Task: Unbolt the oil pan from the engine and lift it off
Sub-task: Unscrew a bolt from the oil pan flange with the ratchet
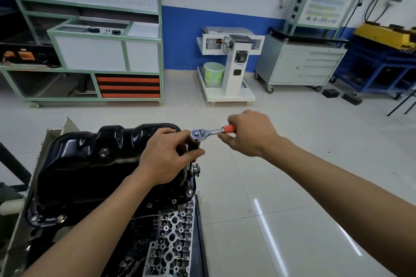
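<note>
red-orange handle (229, 128) of the ratchet (199, 134) is being gripped by the right hand (249, 136), fingers wrapped round it, handle pointing out to the right of the pan. the extension (194, 145) under the ratchet head is being pinched and steadied by the left hand (164, 159), thumb on the near side, fingers on the far side. its lower end is being aimed at the right-hand flange of the oil pan (78, 171). socket seating on the bolt is being hidden by the hand, so engagement cannot be confirmed.

the black pan is being carried on top of the upturned engine (173, 238) and is not yet being lifted. flange bolts (173, 201) are being shown in place along the near edge, so unbolting is being judged as far from finished.

risks, as judged:
- side load is being put on a tall extension by the handle. if it is being tilted, the socket is likely being cammed off and the bolt hex is being rounded.
- on a slip, left fingers are being exposed to a pinch between the extension and the pan wall, and the right hand is being thrown forward.
- the working flange is being set right at the engine's edge, so a freed bolt is at risk of being dropped to the floor tiles (247, 186).
- if one side is being freed fully while the near bolts are being left tight, the flange is at risk of being warped.
- if a lift is being tried with one bolt missed, the pan rim is at risk of being bent.
</note>
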### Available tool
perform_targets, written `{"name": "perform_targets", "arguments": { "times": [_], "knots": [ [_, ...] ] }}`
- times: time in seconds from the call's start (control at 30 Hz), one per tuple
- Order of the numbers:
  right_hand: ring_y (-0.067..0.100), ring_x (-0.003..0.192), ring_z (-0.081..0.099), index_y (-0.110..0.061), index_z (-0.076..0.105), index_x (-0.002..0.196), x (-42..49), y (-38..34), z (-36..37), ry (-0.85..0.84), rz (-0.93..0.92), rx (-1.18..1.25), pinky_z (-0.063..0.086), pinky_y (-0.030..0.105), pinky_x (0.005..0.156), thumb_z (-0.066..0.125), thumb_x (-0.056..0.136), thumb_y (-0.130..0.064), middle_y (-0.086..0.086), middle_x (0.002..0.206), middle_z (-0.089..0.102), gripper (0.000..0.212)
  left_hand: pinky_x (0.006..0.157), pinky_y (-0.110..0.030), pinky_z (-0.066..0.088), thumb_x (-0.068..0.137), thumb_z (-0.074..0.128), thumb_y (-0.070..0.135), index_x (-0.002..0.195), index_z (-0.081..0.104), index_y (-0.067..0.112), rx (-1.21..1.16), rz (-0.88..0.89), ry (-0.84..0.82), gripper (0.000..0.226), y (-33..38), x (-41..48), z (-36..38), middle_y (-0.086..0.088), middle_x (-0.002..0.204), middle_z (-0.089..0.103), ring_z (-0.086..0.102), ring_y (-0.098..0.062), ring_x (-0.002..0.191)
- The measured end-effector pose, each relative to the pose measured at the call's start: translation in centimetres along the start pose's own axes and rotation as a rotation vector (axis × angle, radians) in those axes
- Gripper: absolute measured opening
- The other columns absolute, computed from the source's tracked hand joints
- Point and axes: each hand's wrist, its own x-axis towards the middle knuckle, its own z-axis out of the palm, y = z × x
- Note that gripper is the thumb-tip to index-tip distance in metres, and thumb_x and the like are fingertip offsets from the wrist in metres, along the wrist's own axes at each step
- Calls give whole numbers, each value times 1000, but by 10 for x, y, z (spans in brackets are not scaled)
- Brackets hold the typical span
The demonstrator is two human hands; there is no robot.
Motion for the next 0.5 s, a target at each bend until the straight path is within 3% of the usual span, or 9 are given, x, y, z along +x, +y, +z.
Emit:
{"name": "perform_targets", "arguments": {
  "times": [0.1,0.23,0.37,0.5],
  "knots": [
    [22,62,45,-23,39,65,-48,-15,4,-113,103,21,31,31,57,53,87,-62,-6,65,35,47,81,-33,40,73,48,80,102,72,36,36,2,6,57,2,1,1,17,82,68,47,-11,102],
    [15,51,43,-22,39,59,-85,-46,7,-179,265,303,27,29,48,45,95,-50,-3,61,47,46,80,-32,40,74,51,80,96,74,34,30,24,26,56,2,2,2,15,78,69,48,-7,94],
    [18,53,42,-21,38,64,-93,-64,3,-233,283,438,30,31,49,45,95,-44,-2,64,49,39,88,-35,43,73,53,77,93,73,36,3,9,24,49,4,1,1,16,79,69,55,-15,96],
    [19,56,42,-23,35,67,-100,-76,6,-243,270,553,30,33,52,46,94,-43,-3,64,48,35,91,-33,42,74,52,74,93,73,39,-22,10,19,45,5,0,0,21,85,70,54,-9,98]
  ]
}}
